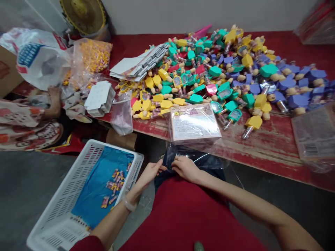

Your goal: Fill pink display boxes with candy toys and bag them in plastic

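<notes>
My left hand [150, 173] and my right hand [185, 168] are close together above my lap, and both pinch the lower edge of a clear plastic bag [193, 153]. Inside the bag's upper part sits a flat printed cardboard box [195, 123], resting on the table edge. A white plastic basket [86, 167] lined with blue plastic [91, 188] lies beside my left forearm, holding small wrapped candies [115, 183]. Ahead, a large heap of popsicle-shaped plastic novelties with clear tubes [222, 73] in yellow, green and purple covers the red table [272, 146].
A co-worker's arm [53, 103] and patterned sleeve reach in at the left. Folded card sheets [138, 62], a white perforated card piece [99, 97], a bag of yellow sweets [94, 55] and a white plastic bag [39, 59] crowd the table's left. Another bagged box [314, 134] lies right.
</notes>
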Available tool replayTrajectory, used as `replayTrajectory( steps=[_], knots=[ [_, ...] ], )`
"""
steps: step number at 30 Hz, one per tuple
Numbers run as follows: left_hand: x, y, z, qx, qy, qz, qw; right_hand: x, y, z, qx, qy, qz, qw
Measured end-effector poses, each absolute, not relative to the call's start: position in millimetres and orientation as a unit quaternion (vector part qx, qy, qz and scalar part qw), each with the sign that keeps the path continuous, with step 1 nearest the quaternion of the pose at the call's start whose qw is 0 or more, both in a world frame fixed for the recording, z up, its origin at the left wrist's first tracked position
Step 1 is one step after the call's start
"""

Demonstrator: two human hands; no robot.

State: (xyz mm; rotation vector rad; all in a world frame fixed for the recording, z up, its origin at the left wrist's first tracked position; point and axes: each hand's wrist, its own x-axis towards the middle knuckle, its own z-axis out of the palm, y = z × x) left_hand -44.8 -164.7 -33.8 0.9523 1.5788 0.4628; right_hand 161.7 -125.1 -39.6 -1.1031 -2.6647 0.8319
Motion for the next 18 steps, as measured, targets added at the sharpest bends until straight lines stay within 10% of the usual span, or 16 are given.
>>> replayTrajectory(
  steps=[18],
  knots=[
    [-24, -166, -32, 0.424, 0.653, 0.27, 0.566, 149, -134, -48, -0.392, -0.814, 0.406, 0.133]
  ],
)
